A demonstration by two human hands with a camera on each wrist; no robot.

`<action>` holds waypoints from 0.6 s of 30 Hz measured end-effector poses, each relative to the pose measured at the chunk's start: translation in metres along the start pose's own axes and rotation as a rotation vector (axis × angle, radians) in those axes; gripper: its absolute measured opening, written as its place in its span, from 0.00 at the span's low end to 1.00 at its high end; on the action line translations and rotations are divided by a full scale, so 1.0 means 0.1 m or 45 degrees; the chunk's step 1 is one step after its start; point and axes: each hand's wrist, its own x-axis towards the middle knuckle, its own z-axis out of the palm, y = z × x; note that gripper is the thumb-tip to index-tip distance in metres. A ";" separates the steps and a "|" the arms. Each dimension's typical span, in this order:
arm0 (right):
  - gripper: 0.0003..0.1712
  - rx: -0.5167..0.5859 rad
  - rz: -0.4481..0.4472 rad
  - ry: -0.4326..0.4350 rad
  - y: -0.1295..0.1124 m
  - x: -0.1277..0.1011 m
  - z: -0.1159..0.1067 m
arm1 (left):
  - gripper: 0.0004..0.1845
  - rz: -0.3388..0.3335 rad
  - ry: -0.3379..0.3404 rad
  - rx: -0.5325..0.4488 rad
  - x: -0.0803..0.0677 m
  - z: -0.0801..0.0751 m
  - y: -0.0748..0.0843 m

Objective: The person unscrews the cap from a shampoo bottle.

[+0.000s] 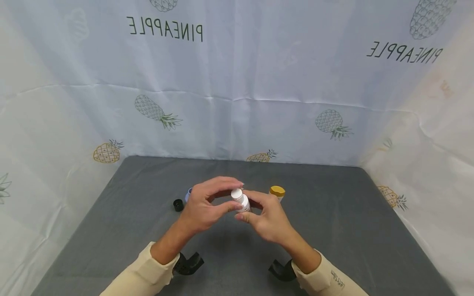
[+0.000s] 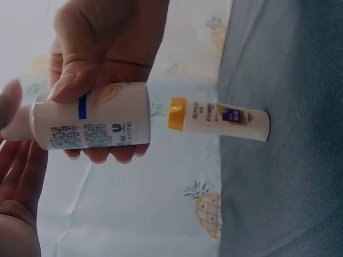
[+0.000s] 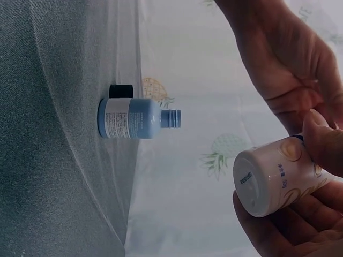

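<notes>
- A black cap (image 1: 178, 204) lies on the grey counter (image 1: 352, 230) at the far left of the group, just beside the blue bottle.
- The blue bottle (image 3: 130, 118) stands upright on the counter with its threaded neck bare; in the head view it is mostly hidden behind the left hand.
- The left hand (image 1: 203, 207) is held above the counter, its fingers arched over the white cap of the white bottle and its thumb at the cap's side.
- The white bottle (image 1: 241, 200) is off the counter, between the two hands, near the middle.
- The right hand (image 1: 268, 220) grips the white bottle's body, thumb across the front and fingers curled behind it.
- A cream bottle with a yellow cap (image 1: 277, 192) stands upright on the counter just behind the right hand.
</notes>
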 end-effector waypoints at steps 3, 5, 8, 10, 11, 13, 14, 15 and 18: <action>0.30 0.000 -0.007 -0.005 0.00 0.00 -0.01 | 0.24 -0.011 -0.042 -0.021 -0.01 -0.02 0.01; 0.30 -0.002 -0.015 -0.007 0.00 0.00 -0.01 | 0.24 -0.001 -0.062 -0.023 0.00 -0.03 0.01; 0.31 -0.008 -0.021 -0.014 0.00 0.00 -0.01 | 0.22 0.020 -0.064 -0.003 0.00 -0.03 0.01; 0.31 -0.009 -0.022 -0.021 0.00 -0.01 -0.01 | 0.21 0.036 -0.053 0.007 -0.01 -0.03 0.01; 0.31 -0.007 -0.023 -0.025 0.00 -0.01 0.00 | 0.20 0.043 -0.046 0.010 -0.01 -0.03 0.00; 0.31 0.005 -0.027 -0.032 0.00 -0.02 0.00 | 0.20 0.055 -0.033 0.012 -0.01 -0.03 0.00; 0.31 0.011 -0.031 -0.034 0.01 -0.02 0.00 | 0.20 0.061 -0.026 0.012 -0.02 -0.02 0.00; 0.31 0.015 -0.033 -0.034 0.01 -0.02 0.01 | 0.19 0.066 -0.018 0.014 -0.02 -0.02 0.00; 0.31 0.024 -0.042 -0.029 0.01 -0.02 0.02 | 0.18 0.080 0.011 0.023 -0.02 0.00 -0.02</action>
